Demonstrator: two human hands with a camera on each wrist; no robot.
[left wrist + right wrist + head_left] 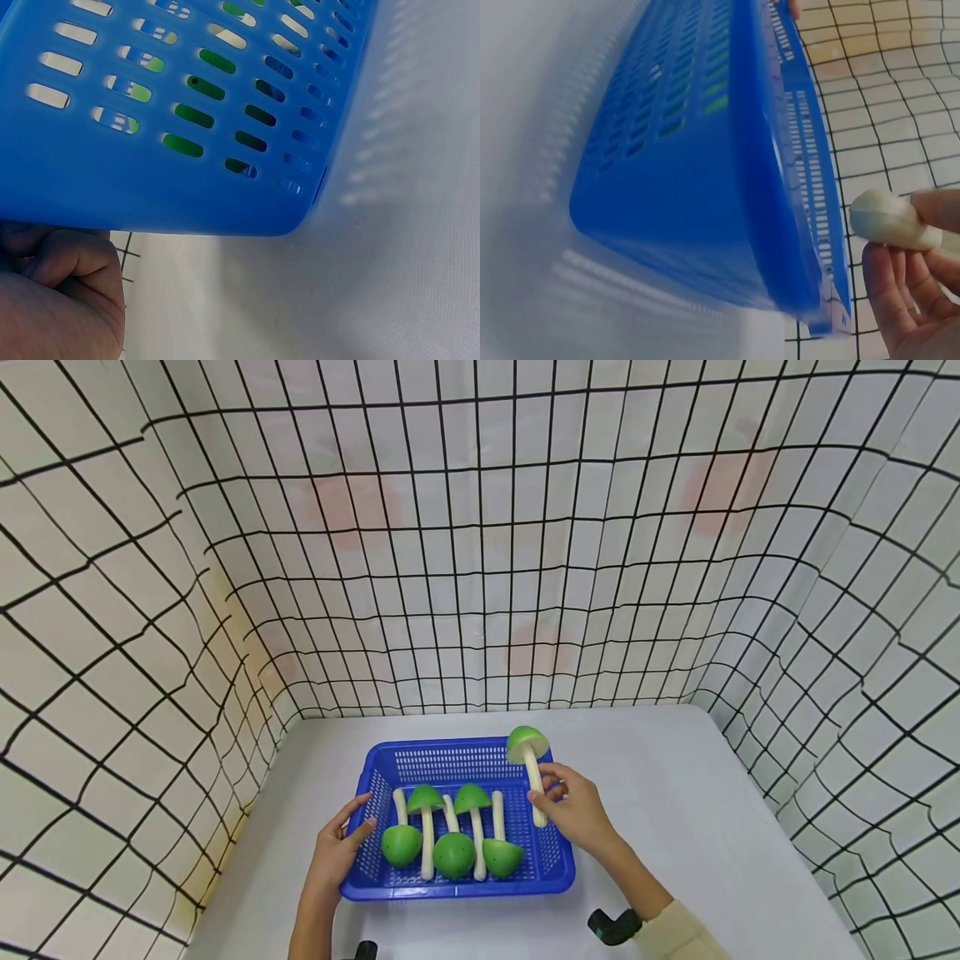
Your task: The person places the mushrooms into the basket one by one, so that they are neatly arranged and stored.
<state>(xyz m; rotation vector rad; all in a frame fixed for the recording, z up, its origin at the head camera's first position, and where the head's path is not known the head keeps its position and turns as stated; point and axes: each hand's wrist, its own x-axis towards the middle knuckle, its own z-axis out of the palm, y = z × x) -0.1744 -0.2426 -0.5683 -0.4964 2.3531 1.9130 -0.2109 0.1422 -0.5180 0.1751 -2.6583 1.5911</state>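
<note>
A blue plastic basket stands on the white table. Inside it lie several toy mushrooms with green caps and pale stems, caps pointing alternately toward and away from me; one is the front-left mushroom. My left hand grips the basket's left rim, thumb over the edge; in the left wrist view its fingers curl under the rim. Between thumb and fingers, my right hand pinches the stem of another mushroom, held cap up above the basket's right side. The right wrist view shows its stem end.
Black wire grid backed by pale sheeting rises behind the table and along both sides. White tabletop extends right of the basket. Dark wrist-worn devices, such as the one on the right, show at the front.
</note>
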